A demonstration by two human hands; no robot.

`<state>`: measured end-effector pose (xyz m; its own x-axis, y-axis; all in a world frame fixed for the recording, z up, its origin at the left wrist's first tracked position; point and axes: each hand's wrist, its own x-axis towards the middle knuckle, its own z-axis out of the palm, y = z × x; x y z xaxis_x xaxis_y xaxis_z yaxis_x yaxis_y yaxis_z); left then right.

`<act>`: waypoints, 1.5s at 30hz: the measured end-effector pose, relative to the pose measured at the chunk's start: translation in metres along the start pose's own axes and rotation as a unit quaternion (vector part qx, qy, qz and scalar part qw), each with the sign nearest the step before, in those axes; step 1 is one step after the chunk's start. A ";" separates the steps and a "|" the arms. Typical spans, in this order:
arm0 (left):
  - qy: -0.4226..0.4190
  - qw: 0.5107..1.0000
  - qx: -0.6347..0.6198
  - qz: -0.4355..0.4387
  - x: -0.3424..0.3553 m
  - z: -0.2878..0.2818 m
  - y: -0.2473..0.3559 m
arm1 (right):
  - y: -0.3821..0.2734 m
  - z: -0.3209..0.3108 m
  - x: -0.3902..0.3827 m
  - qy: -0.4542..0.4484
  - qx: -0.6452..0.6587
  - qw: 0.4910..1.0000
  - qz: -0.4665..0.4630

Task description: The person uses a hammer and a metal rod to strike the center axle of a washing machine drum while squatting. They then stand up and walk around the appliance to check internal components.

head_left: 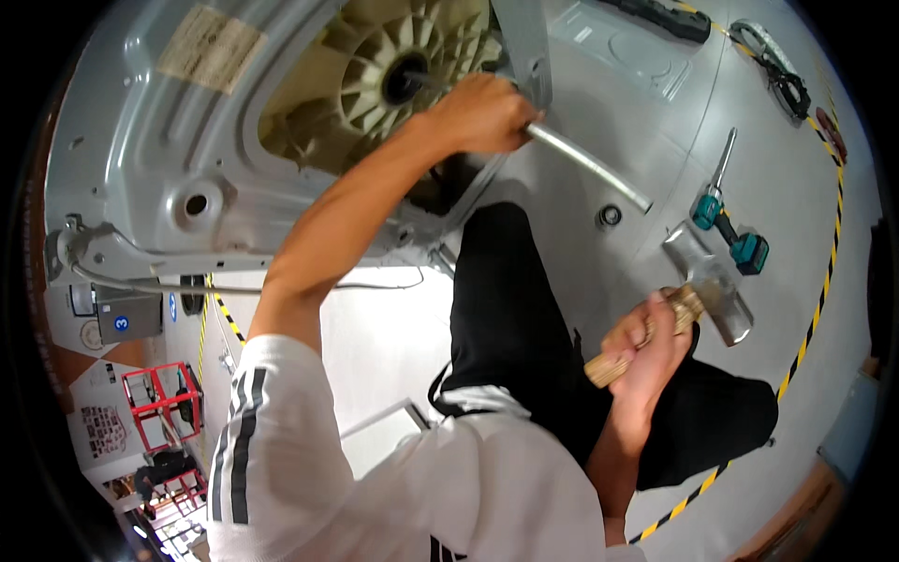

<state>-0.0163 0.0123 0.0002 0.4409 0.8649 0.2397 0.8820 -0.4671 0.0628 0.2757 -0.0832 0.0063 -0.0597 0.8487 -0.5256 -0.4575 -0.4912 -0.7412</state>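
Left hand (482,114) gripping a long silver metal rod (595,170) at an open grey metal cabinet (131,131).
Inside the cabinet sits a cream ribbed plastic drum (361,80); the rod's far end reaches its dark round hub (397,88). The right hand (648,345) is closed around a light-brown wooden piece (607,369).

1. A workshop is suggested by a grey machine casing (122,155), its ribbed round part (363,80) exposed.
2. A cordless power tool (710,212) is laid on the floor (646,122).
3. The floor is marked with black-and-yellow tape (815,318).
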 end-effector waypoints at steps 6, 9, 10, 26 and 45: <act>-0.117 0.991 0.016 -0.069 0.003 -0.006 0.011 | -0.018 -0.041 0.000 0.059 0.037 0.996 -0.057; -0.148 0.987 0.005 -0.055 0.011 -0.004 0.010 | -0.036 -0.067 0.002 0.043 0.116 0.985 -0.118; -0.128 0.989 -0.002 -0.069 0.001 0.002 0.005 | -0.039 -0.081 0.004 -0.001 0.149 0.979 -0.139; -0.147 0.989 0.007 -0.030 -0.003 0.008 0.015 | 0.018 -0.028 -0.007 -0.023 0.049 0.996 0.075; -0.204 0.974 0.012 -0.095 0.004 0.001 0.011 | -0.018 -0.061 0.000 0.040 0.086 0.995 -0.006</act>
<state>-0.0049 0.0105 0.0012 0.2943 0.9385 -0.1804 0.9557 -0.2910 0.0449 0.3386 -0.0865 -0.0056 0.0143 0.8329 -0.5533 -0.6033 -0.4341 -0.6690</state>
